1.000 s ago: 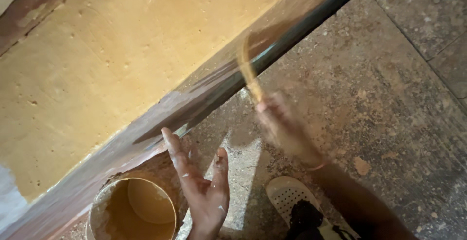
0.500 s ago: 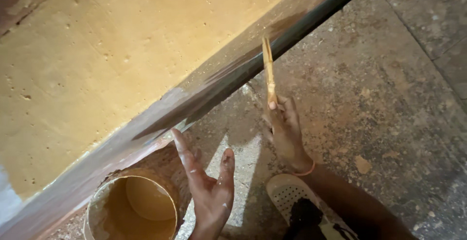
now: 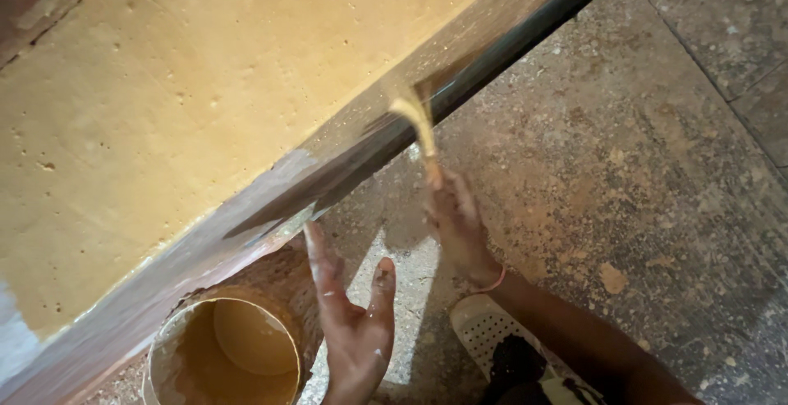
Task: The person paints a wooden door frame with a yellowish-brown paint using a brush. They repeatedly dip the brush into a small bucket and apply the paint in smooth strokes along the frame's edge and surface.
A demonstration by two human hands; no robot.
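Against the yellow wall [image 3: 164, 109], right hand [image 3: 456, 224] gripping paintbrush [image 3: 420, 126]; left hand [image 3: 355, 323] spread, beside paint bucket [image 3: 222, 347]

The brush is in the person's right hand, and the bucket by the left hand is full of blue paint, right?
Not quite. The bucket by the left hand holds yellowish-tan paint, not blue, as the head view shows. The right hand does hold the brush.

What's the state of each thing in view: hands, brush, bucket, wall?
right hand: closed on the brush handle
brush: bristles paint-loaded, at the wall's lower edge, blurred
left hand: open, holding nothing, beside the bucket
bucket: open, tan paint inside
wall: tan-coated, lower band unpainted
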